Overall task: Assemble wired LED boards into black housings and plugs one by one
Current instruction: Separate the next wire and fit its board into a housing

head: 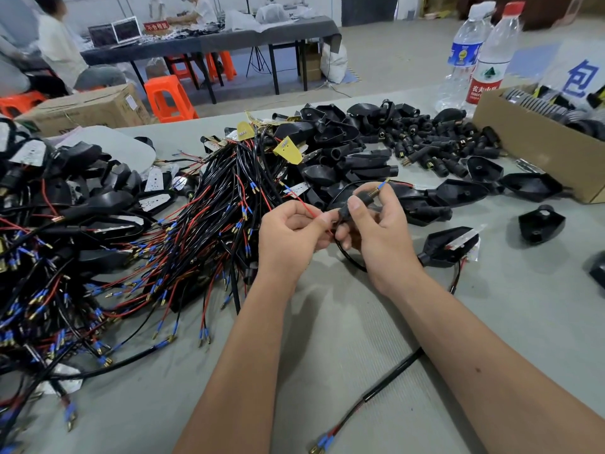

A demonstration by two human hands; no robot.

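Both hands up over the grey tabletop [327,339], close together, nearly touching. Right hand [376,231] with fingers [355,204] curled round a black plug [358,204], thumb pressed on top of it; a brass tip with a blue-sleeved wire end poking out just beyond the fingers, toward the far right. Left hand [291,232] pinching a thin red wire [307,208] between thumb and forefinger, right beside the plug's near end. A black cable [350,257] looping down below the right fingers and running off toward a housing [448,245] with a board in it, lying near, to the right of the right wrist.

Left of the left fingers, close by, a big tangled heap of wires [183,244], black and red with blue sleeves and brass ends, mixed with white boards and black housings. Beyond the fingers, a pile of empty housings [343,139], with some yellow boards [288,150] at its left edge. Farther right of that, well apart from the fingers, a spread of loose plugs [432,142]. At far right a cardboard box [540,149] and behind it two bottles [481,57]. Near the right forearm, toward the viewer, one more loose cable [389,388] flat on the tabletop, red and black ends with blue sleeves.

In the background, orange stools [168,98], a dark table [209,40] and two persons seated there.
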